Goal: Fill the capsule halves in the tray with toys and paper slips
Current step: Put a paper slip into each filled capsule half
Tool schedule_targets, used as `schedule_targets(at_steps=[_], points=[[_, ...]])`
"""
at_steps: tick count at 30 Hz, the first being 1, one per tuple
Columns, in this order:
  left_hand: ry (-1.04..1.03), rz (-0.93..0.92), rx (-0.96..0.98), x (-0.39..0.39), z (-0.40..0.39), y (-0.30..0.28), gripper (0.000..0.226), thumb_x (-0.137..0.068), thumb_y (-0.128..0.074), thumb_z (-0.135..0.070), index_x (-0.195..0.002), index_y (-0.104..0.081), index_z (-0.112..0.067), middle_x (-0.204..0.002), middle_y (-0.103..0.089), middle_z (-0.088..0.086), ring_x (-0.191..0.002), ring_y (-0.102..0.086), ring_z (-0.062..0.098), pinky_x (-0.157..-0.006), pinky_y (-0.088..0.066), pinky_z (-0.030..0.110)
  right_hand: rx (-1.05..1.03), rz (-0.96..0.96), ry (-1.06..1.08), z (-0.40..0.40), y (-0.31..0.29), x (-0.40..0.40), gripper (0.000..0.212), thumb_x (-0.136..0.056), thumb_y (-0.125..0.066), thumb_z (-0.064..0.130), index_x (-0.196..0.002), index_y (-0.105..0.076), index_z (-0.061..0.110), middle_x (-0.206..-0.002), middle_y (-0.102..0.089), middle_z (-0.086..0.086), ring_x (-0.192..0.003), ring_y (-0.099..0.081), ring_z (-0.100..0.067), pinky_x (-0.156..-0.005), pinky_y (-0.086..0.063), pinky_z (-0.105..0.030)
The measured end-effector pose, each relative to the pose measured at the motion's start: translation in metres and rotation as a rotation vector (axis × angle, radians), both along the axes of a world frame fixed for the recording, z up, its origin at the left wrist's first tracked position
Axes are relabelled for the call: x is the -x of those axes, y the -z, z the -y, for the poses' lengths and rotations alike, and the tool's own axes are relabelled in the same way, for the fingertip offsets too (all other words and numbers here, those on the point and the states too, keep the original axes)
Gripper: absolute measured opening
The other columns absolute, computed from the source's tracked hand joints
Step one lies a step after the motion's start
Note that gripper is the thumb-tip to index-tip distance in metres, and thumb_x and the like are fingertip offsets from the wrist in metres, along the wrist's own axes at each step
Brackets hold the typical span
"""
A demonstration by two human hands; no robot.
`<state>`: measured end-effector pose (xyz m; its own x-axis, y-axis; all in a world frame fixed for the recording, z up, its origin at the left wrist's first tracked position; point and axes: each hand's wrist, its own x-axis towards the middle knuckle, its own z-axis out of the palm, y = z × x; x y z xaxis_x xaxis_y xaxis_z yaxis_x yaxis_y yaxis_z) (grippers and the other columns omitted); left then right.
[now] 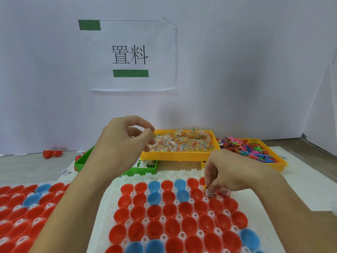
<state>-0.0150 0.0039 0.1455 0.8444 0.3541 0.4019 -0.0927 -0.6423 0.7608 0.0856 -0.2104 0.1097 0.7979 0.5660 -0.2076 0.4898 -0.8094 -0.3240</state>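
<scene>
A white capsule tray (107,199) lies in front of me, holding rows of red capsule halves (187,209) and a few blue capsule halves (154,198). My right hand (229,172) reaches down at the tray's far right corner. Its fingertips pinch a small white paper slip (211,193) over a red half, with a bit of orange toy (205,187) beside it. My left hand (125,141) hovers at the left corner of the yellow tray of bead packets (182,143). Its thumb and fingers are curled together, seemingly pinching a clear packet.
A second yellow tray (280,161) at the right holds several coloured dinosaur toys (249,147). A green tray (82,159) with white slips sits under my left wrist. Another capsule tray (21,201) lies at the left. Loose red halves (52,153) sit by the wall.
</scene>
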Motion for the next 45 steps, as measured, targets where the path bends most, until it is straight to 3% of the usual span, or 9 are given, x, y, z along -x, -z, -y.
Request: schedule_targets(at_steps=[6, 10, 18, 21, 24, 26, 30, 36, 45], points=[[-0.013, -0.014, 0.027, 0.001, -0.006, 0.001, 0.018, -0.095, -0.057, -0.024, -0.084, -0.070, -0.030, -0.074, -0.074, -0.013, -0.069, -0.069, 0.005, -0.072, -0.057, 0.037, -0.063, 0.025, -0.016, 0.006, 0.002, -0.006, 0.007, -0.080, -0.083, 0.027, -0.086, -0.078, 0.028, -0.077, -0.068, 0.017, -0.075, -0.067, -0.004, -0.064, -0.052, -0.020], [-0.076, -0.070, 0.059, 0.006, -0.028, 0.008, 0.015, -0.092, -0.060, -0.035, -0.083, -0.071, -0.030, -0.075, -0.074, -0.014, -0.083, -0.070, 0.028, -0.081, -0.057, 0.049, -0.251, 0.127, 0.101, 0.040, 0.003, -0.030, 0.008, -0.090, -0.071, 0.030, -0.084, -0.074, 0.034, -0.088, -0.071, 0.016, -0.080, -0.064, 0.001, -0.069, -0.043, -0.015], [-0.274, -0.035, 0.081, 0.015, -0.055, 0.087, 0.016, -0.093, -0.064, -0.020, -0.079, -0.069, -0.027, -0.086, -0.070, -0.010, -0.087, -0.065, 0.012, -0.079, -0.044, 0.034, -0.576, 0.331, 0.586, 0.090, 0.065, -0.071, 0.016, -0.095, -0.061, 0.013, -0.104, -0.074, 0.017, -0.107, -0.072, -0.001, -0.096, -0.060, -0.016, -0.085, -0.040, -0.024], [-0.300, -0.004, 0.182, 0.018, -0.064, 0.122, 0.017, -0.095, -0.060, -0.012, -0.084, -0.071, -0.019, -0.092, -0.071, 0.003, -0.095, -0.065, 0.027, -0.085, -0.051, 0.039, -0.462, 0.309, 0.552, 0.074, 0.080, -0.073, 0.019, -0.099, -0.054, 0.023, -0.104, -0.073, 0.023, -0.108, -0.071, 0.003, -0.110, -0.059, -0.021, -0.096, -0.044, -0.036], [-0.296, 0.114, 0.463, 0.017, -0.066, 0.140, 0.024, -0.099, -0.049, -0.002, -0.089, -0.071, -0.004, -0.095, -0.071, 0.013, -0.100, -0.065, 0.030, -0.069, -0.059, 0.018, -0.330, 0.297, 0.562, 0.059, 0.087, -0.072, 0.028, -0.103, -0.042, 0.027, -0.096, -0.069, 0.028, -0.110, -0.063, 0.007, -0.117, -0.048, -0.023, -0.101, -0.035, -0.047], [-0.289, 0.146, 0.585, 0.015, -0.065, 0.145, 0.027, -0.101, -0.044, 0.000, -0.090, -0.069, 0.001, -0.094, -0.072, 0.018, -0.099, -0.067, 0.031, -0.066, -0.061, 0.023, -0.321, 0.279, 0.589, 0.056, 0.088, -0.073, 0.029, -0.103, -0.039, 0.025, -0.096, -0.068, 0.026, -0.110, -0.060, 0.006, -0.118, -0.043, -0.023, -0.099, -0.030, -0.047], [-0.294, 0.183, 0.650, 0.011, -0.068, 0.145, 0.029, -0.100, -0.042, 0.001, -0.084, -0.067, 0.005, -0.086, -0.071, 0.023, -0.091, -0.068, 0.037, -0.065, -0.062, 0.032, -0.470, 0.284, 0.597, 0.058, 0.085, -0.072, 0.028, -0.102, -0.050, 0.019, -0.083, -0.071, 0.019, -0.094, -0.067, 0.000, -0.104, -0.056, -0.026, -0.099, -0.040, -0.048], [-0.312, 0.204, 0.610, 0.008, -0.066, 0.146, 0.030, -0.097, -0.042, 0.003, -0.080, -0.067, 0.001, -0.083, -0.070, 0.021, -0.090, -0.066, 0.038, -0.072, -0.053, 0.041, -0.851, 0.372, 0.640, 0.065, 0.076, -0.068, 0.013, -0.088, -0.073, 0.008, -0.098, -0.078, 0.015, -0.097, -0.070, 0.002, -0.093, -0.063, -0.014, -0.084, -0.045, -0.026], [-0.292, 0.176, 0.445, 0.014, -0.054, 0.141, 0.028, -0.094, -0.049, 0.002, -0.080, -0.070, -0.010, -0.084, -0.071, 0.008, -0.089, -0.066, 0.027, -0.072, -0.053, 0.036, -1.091, 0.328, 0.772, 0.070, 0.082, -0.071, 0.042, -0.081, -0.079, 0.003, -0.107, -0.062, 0.031, -0.089, -0.068, 0.001, -0.080, -0.064, -0.007, -0.077, -0.052, -0.033]])
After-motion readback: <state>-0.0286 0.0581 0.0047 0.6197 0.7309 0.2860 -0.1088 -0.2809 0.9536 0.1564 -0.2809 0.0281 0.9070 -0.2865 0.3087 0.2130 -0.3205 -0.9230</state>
